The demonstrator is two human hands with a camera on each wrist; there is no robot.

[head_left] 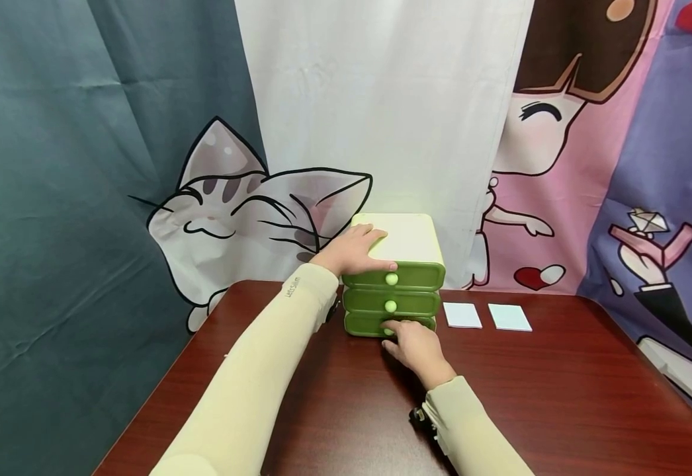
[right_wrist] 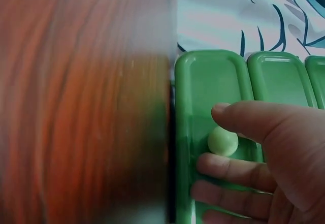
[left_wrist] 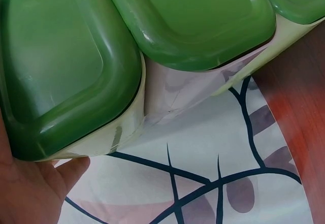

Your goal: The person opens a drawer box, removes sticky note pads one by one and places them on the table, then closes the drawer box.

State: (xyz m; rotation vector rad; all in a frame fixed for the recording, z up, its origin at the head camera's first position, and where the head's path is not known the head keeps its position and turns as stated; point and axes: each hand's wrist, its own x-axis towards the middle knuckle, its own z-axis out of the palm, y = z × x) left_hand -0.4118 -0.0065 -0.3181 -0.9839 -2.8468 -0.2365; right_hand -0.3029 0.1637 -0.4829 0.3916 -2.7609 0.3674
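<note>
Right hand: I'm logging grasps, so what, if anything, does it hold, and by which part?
The right hand has the bottom drawer's knob between thumb and finger; whether it grips cannot be told.

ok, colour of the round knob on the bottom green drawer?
Pale green round knob, lighter than the green drawer front; best in the right wrist view.

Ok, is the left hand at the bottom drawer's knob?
No, the left hand rests high on the drawer unit, with the right hand at the bottom knob.

table (head_left: 560,396): 1 | cabinet (head_left: 405,237): 1 | drawers (head_left: 366,303): 3 | knobs (head_left: 390,307): 3 | squares (head_left: 462,315): 2 | hands (head_left: 354,251): 2
</note>
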